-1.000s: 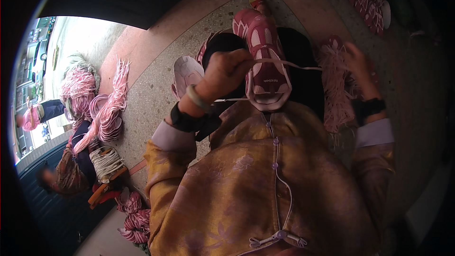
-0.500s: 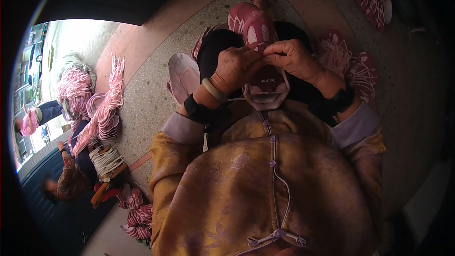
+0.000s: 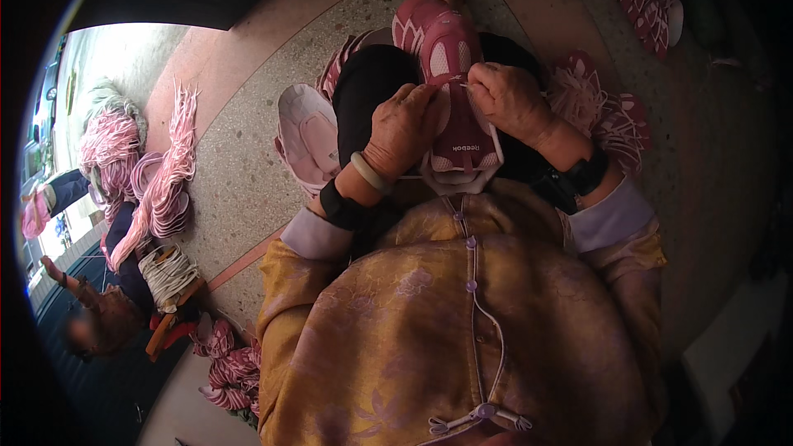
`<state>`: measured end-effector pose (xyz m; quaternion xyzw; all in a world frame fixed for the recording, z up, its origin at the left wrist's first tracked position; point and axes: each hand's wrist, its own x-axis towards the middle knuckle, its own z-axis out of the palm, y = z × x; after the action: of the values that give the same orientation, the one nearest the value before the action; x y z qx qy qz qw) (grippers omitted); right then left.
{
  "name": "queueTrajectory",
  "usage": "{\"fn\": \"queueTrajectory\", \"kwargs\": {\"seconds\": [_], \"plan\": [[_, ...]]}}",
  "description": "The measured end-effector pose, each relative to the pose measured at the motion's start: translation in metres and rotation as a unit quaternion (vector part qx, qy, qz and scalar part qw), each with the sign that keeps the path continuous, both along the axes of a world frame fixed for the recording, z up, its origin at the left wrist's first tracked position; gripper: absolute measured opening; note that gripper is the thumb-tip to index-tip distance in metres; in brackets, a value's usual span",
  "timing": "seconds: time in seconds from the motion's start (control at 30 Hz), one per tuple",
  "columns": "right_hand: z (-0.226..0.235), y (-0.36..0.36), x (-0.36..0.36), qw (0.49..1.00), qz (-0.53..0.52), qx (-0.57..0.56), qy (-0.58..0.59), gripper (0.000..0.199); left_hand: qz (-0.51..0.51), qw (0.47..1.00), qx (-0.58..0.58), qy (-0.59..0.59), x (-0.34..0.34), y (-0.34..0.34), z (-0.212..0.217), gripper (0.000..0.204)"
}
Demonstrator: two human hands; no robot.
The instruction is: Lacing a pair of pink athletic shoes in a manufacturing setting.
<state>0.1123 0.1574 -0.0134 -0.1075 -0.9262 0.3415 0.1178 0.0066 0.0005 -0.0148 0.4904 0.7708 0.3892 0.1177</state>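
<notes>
Hands have slid apart slightly since before. Left hand [image 3: 402,128] clamps shoe [image 3: 450,91] on my lap, fingers pressed on its side. Right hand [image 3: 510,99] pinches thread [image 3: 467,85]. Shoe looks light, soft upper; best gripped at stiff sole edge.

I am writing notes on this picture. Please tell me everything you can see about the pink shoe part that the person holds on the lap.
The pink shoe upper lies on the person's dark-clothed lap, toe pointing away. It looks like pink fabric with paler mesh panels, and a white-lined opening faces the person. The left hand presses on its left side; the right hand pinches at its right edge. Whether it has a sole cannot be seen.
</notes>
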Motion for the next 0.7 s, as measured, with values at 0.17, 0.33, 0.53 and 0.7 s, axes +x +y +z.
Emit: {"fn": "queueTrajectory", "kwargs": {"seconds": [0.17, 0.33, 0.53, 0.7], "plan": [[-0.004, -0.0001, -0.0031, 0.999, 0.011, 0.029, -0.011, 0.007, 0.005, 0.999, -0.014, -0.03, 0.0, 0.0003, -0.0016, 0.017], [-0.005, 0.0002, 0.0, 1.0, -0.006, 0.001, -0.012, 0.007, -0.002, 0.999, -0.026, -0.035, -0.0017, -0.0014, -0.0044, 0.019], [-0.0077, 0.001, -0.0006, 1.0, -0.005, 0.012, -0.028, 0.007, -0.001, 0.999, -0.019, -0.04, -0.0001, 0.0001, -0.0024, 0.019], [-0.0034, 0.0004, -0.0044, 0.998, -0.009, 0.021, -0.056, 0.012, -0.007, 0.998, -0.028, -0.047, 0.0005, 0.0012, -0.0042, 0.018]]}}
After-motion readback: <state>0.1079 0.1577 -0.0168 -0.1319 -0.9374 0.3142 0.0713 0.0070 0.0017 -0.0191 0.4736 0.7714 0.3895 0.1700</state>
